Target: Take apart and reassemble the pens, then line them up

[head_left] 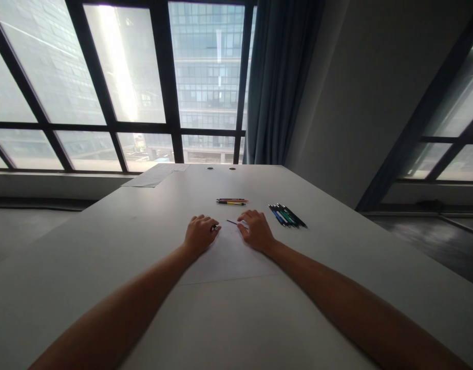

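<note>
My left hand (200, 235) rests at the upper left of a white sheet of paper (228, 262), its fingers closed on a small dark piece (214, 227) with a shiny end. Most of that piece is hidden, so its kind is unclear. Across from it, my right hand (256, 231) lies over the sheet's upper right edge with fingers bent. A thin dark stick (231, 222), perhaps a pen part, points from its fingertips toward the left hand. The two hands are a short way apart.
Beyond the hands lie a few pens (231, 202), one with yellow. Several blue, green and black pens (287, 216) lie side by side to the right. More paper (153, 177) is at the white table's (236, 318) far left edge. A curtain (280, 82) hangs behind.
</note>
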A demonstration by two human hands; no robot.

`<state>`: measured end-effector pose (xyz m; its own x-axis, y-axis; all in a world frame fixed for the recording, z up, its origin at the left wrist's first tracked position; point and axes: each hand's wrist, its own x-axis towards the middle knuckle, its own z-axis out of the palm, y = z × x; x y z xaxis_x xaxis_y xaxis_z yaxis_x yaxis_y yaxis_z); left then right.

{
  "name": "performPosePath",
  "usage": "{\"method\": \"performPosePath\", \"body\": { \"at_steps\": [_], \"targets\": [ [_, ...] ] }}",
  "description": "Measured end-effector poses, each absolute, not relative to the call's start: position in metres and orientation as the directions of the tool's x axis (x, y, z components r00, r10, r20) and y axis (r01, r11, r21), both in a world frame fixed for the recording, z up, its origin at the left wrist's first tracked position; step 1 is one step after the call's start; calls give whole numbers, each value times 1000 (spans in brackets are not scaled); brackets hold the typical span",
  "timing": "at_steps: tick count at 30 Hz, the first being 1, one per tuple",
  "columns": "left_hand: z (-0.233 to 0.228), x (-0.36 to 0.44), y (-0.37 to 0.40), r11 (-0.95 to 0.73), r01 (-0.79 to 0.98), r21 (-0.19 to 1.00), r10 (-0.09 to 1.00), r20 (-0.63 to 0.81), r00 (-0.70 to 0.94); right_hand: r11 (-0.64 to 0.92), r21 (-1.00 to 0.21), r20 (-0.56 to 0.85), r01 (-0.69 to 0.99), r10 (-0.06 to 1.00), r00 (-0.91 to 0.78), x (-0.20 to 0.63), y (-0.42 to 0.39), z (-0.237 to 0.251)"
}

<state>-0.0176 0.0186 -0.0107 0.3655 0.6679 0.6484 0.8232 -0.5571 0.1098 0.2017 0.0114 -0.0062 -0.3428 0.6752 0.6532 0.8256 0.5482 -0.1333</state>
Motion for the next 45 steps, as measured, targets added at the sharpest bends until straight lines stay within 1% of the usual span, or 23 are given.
{"method": "performPosePath", "body": {
  "at_steps": [3, 5, 7, 10, 11, 12, 14, 17, 19, 21, 24, 28, 35, 37, 40, 42, 45],
  "targets": [
    [-11, -17, 17, -573, 813, 108, 676, 622, 394, 552, -137, 661, 822, 670, -339, 201, 12, -7],
    [-9, -16, 15, -580, 804, 132, 682, 619, 390, 551, -167, 681, 818, 664, -308, 202, 14, -8],
    [-6, -15, 12, -580, 791, 194, 693, 628, 354, 521, -270, 727, 810, 662, -184, 205, 19, -8],
    [-4, -16, 10, -543, 765, 347, 722, 658, 214, 450, -498, 764, 741, 633, 129, 217, 28, -7],
    [-4, -16, 11, -523, 759, 388, 732, 661, 166, 435, -542, 759, 719, 620, 197, 221, 31, -7],
    [-5, -17, 12, -507, 757, 413, 741, 658, 137, 427, -552, 760, 716, 611, 222, 225, 33, -7],
    [-7, -19, 15, -494, 765, 414, 754, 642, 139, 422, -496, 774, 759, 610, 167, 231, 35, -6],
    [-9, -19, 17, -544, 757, 361, 744, 624, 237, 434, -344, 756, 833, 654, -28, 229, 30, -7],
    [-9, -19, 16, -585, 742, 327, 735, 601, 314, 452, -262, 698, 853, 699, -156, 223, 24, -6],
    [-7, -17, 14, -605, 739, 296, 737, 559, 379, 463, -200, 631, 863, 735, -248, 217, 19, -6],
    [-6, -16, 12, -605, 756, 250, 748, 504, 432, 440, -147, 558, 886, 776, -293, 212, 15, -4],
    [-8, -14, 11, -589, 781, 206, 755, 486, 441, 403, -141, 510, 904, 813, -283, 213, 16, -4],
    [-11, -14, 15, -561, 797, 224, 773, 488, 407, 414, -140, 495, 899, 816, -299, 210, 19, -4],
    [-11, -14, 16, -552, 802, 229, 766, 519, 380, 416, -136, 529, 899, 798, -289, 210, 19, -4],
    [-10, -14, 16, -514, 810, 283, 756, 595, 272, 411, -179, 629, 894, 747, -218, 210, 19, -3],
    [-10, -14, 15, -493, 805, 331, 755, 623, 206, 441, -202, 687, 874, 700, -195, 210, 18, -2],
    [-10, -14, 14, -512, 778, 363, 743, 641, 190, 502, -190, 735, 844, 642, -216, 211, 17, -1]
  ]
}}
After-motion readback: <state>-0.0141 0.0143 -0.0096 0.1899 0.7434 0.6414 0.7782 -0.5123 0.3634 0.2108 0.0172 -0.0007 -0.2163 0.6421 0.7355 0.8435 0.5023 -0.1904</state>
